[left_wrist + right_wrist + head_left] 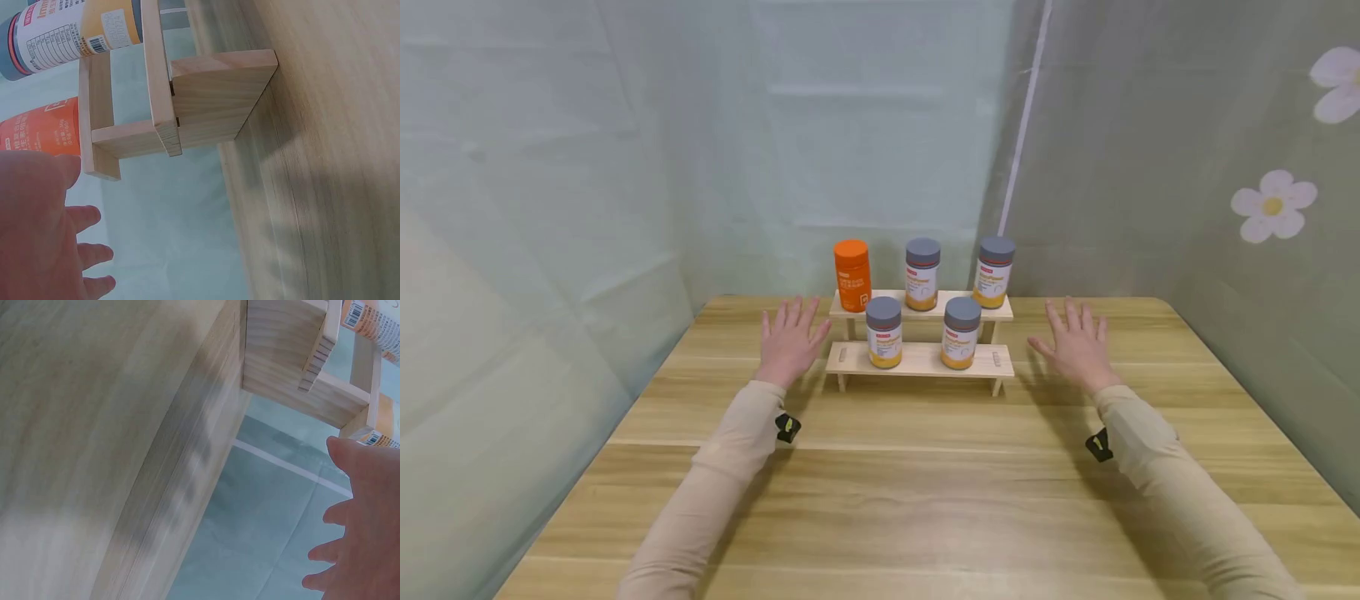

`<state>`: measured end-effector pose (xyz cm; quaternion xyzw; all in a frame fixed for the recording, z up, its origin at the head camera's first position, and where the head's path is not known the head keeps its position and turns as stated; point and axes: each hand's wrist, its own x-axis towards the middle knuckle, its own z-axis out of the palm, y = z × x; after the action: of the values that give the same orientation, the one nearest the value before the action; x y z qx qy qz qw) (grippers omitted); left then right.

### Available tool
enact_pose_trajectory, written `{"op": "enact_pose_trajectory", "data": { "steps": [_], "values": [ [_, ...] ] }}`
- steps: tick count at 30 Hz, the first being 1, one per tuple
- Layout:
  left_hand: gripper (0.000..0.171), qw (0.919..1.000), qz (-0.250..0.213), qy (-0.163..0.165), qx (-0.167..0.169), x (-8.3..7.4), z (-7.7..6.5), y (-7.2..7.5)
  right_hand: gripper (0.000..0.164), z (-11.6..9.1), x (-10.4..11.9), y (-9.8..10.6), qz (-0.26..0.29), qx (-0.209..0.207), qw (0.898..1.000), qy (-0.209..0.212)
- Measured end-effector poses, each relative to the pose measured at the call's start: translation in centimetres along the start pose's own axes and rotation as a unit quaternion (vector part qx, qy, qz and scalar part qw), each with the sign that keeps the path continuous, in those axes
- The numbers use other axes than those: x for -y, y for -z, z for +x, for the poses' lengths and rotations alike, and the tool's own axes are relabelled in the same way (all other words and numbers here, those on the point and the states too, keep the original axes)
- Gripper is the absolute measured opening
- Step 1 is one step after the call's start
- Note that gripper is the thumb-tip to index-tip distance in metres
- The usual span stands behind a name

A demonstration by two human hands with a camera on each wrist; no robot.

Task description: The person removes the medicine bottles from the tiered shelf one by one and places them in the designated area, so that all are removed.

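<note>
My left hand is held out over the table, left of a two-tier wooden rack, with fingers spread and nothing in it. On the rack's other side my right hand has its fingers spread too and holds nothing. An orange bottle stands at the left end of the upper tier. Beside it on that tier are two grey-lidded jars, one in the middle and one at the right end. The lower tier bears two more such jars, one left and one right.
The rack stands toward the back of the wood-grain table. Behind it hangs a pale cloth. Grey cloth with white flowers covers the right side. Dark wrist devices sit at both sleeves.
</note>
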<state>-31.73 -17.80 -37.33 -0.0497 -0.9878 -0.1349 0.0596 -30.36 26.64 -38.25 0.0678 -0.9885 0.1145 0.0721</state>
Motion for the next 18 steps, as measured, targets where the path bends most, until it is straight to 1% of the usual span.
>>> {"op": "enact_pose_trajectory", "data": {
  "steps": [10, 14, 18],
  "values": [
    [0.065, 1.0000, -0.002, -0.003, 0.002, 0.29, 0.21, -0.03, 0.079, 0.32, 0.56, 0.89, -0.002, -0.002, 1.000, 0.002],
    [0.064, 1.0000, -0.002, -0.006, 0.003, 0.21, 0.18, -0.05, 0.080, 0.33, 0.73, 0.99, -0.002, 0.004, 1.000, 0.000],
    [0.064, 1.0000, -0.003, -0.009, -0.001, 0.10, 0.31, 0.00, 0.079, 0.36, 0.80, 0.95, 0.003, 0.000, 1.000, 0.000]
  ]
}}
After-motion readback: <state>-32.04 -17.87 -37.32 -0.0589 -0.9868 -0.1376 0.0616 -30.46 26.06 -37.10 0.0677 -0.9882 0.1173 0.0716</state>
